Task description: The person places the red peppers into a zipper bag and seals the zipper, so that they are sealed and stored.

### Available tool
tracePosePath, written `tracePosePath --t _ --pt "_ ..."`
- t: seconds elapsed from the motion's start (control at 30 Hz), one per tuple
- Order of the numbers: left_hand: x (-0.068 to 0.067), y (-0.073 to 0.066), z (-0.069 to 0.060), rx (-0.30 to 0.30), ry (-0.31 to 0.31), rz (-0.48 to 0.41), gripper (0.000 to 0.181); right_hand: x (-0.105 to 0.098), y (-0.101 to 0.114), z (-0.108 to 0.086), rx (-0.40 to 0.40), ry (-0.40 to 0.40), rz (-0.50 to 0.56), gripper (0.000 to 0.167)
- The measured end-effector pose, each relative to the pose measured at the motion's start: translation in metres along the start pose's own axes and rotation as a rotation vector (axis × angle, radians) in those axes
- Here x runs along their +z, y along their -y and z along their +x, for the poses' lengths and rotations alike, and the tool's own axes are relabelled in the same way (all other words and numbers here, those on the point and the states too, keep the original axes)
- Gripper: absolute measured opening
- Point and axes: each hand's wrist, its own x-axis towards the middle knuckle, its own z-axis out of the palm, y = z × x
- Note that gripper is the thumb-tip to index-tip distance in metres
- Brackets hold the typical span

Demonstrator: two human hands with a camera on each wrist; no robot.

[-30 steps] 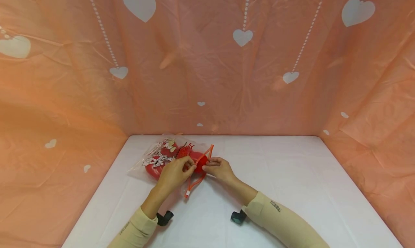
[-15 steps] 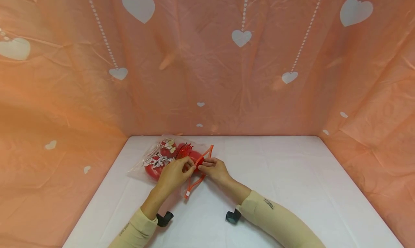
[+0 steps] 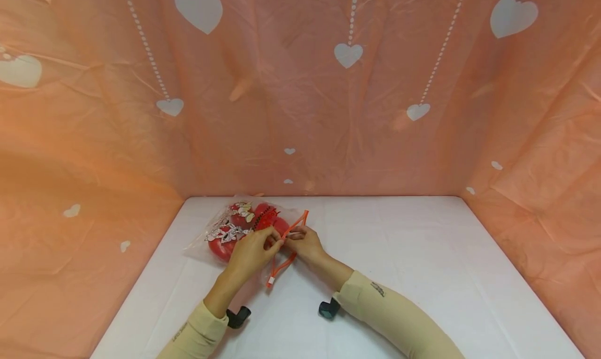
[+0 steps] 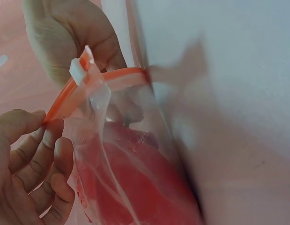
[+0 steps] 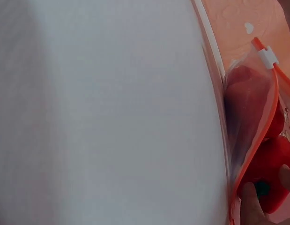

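A clear plastic zip bag [image 3: 199, 244] with printed figures and an orange zip edge [image 3: 285, 263] lies on the table with several red, rounded things inside. My left hand [image 3: 253, 247] pinches the orange edge between thumb and forefinger, so the mouth gapes. The fingers of my right hand [image 3: 307, 247] reach into that mouth. In the right wrist view, its thumb and a finger hold a glossy red bell pepper [image 5: 271, 154] with a green stalk, from either side of the stalk. A white slider [image 4: 78, 71] sits at one end of the zip. The other red things are partly hidden by print.
The white table [image 3: 399, 254] extends to the right and in front of the bag. An orange-pink curtain [image 3: 300, 114] with white hearts encloses the back and sides. Black wrist mounts [image 3: 328, 309] stick out under both forearms.
My right hand has moved left into the bag's mouth, and the red bell pepper has gone deeper inside with it. The left hand keeps its pinch on the orange edge.
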Motion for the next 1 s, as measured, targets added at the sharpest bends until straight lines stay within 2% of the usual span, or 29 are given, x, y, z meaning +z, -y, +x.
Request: tracePosePath --t 0.4,0.7,0.87,1.0 --pt "0.002 0.000 0.000 -0.008 0.013 -0.008 0.011 -0.007 -0.002 -0.003 0.016 0.036 -0.085 0.039" --pt "0.004 0.000 -0.002 -0.024 0.030 -0.009 0.010 -0.018 -0.003 -0.010 0.067 0.046 -0.028 0.040" --pt "0.005 0.000 -0.002 -0.019 0.026 0.002 0.010 -0.024 -0.001 -0.017 0.069 0.037 -0.057 0.039" --pt "0.005 0.001 -0.003 -0.013 0.026 0.010 0.010 -0.027 0.003 -0.025 0.075 0.086 -0.012 0.037"
